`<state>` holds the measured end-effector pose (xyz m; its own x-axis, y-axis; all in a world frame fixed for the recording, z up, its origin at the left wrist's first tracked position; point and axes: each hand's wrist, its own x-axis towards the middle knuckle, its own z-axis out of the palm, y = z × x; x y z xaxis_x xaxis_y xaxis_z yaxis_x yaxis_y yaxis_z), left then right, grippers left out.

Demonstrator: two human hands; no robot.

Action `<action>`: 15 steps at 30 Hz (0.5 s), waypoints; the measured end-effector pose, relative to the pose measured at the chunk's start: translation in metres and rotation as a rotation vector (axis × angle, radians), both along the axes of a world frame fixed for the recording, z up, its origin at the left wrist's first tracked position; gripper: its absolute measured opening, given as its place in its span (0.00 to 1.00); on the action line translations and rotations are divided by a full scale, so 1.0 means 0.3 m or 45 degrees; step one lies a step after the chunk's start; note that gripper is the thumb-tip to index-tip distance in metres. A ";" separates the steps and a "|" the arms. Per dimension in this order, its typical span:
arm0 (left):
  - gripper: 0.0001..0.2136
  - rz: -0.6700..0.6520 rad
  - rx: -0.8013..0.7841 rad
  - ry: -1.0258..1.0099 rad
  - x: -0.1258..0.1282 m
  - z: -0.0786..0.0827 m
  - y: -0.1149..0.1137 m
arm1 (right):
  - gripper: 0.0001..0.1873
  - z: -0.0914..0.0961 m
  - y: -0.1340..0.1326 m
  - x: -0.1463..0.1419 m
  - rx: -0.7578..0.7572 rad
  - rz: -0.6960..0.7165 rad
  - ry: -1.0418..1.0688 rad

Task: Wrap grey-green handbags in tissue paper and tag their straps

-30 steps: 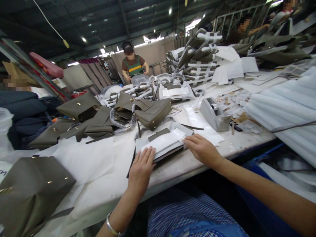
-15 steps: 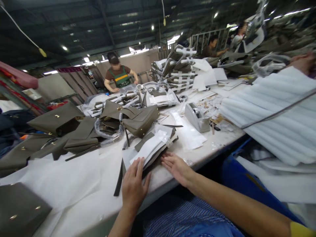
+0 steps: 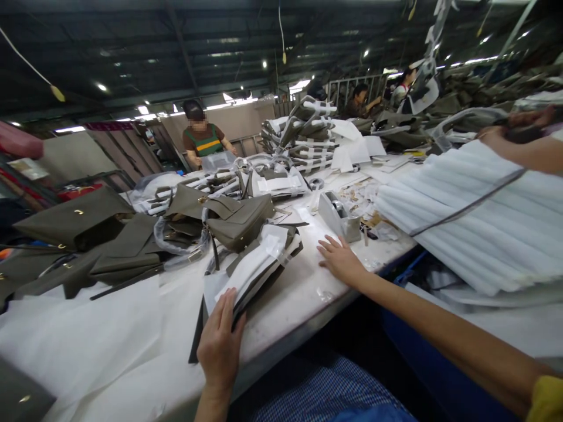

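Olive bag (image 3: 265,280), part-wrapped in wht sheet (image 3: 250,268), lies slanted on wht tabletop (image 3: 285,308), approx 7 o'clock. L hand (image 3: 220,351): fingers bent over near end, thumb apart; can't tell if gripping. R hand (image 3: 345,264): fingers spread, empty, nr grey tape dispenser (image 3: 350,230), bag's 2 o'clock. Co-worker (image 3: 203,139) 10 o'clock; dark roof (image 3: 246,29) 12.

A bundle (image 3: 253,265) lies near the front edge of the worktop (image 3: 292,308), a handbag (image 3: 246,225) behind it, a tape dispenser (image 3: 333,217) rightward, a stack (image 3: 308,146) toward the far edge.
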<state>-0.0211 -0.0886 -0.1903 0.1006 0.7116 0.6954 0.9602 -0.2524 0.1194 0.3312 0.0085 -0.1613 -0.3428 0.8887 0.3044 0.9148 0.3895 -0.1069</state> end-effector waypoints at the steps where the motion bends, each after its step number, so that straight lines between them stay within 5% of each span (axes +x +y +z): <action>1: 0.32 0.004 0.001 0.000 0.000 0.000 0.000 | 0.15 -0.002 0.016 0.020 -0.023 -0.001 -0.037; 5: 0.32 -0.014 0.010 0.006 -0.004 -0.003 -0.002 | 0.12 0.007 0.029 0.007 0.010 0.091 0.026; 8: 0.32 0.016 0.044 -0.024 -0.009 -0.006 -0.002 | 0.13 0.026 -0.043 -0.053 0.006 0.209 0.197; 12: 0.31 0.053 0.054 -0.066 -0.010 -0.007 -0.004 | 0.12 0.057 -0.202 -0.119 -0.429 0.501 0.387; 15: 0.31 0.043 0.040 -0.078 -0.009 -0.005 -0.005 | 0.15 0.076 -0.247 -0.138 -0.510 0.419 0.496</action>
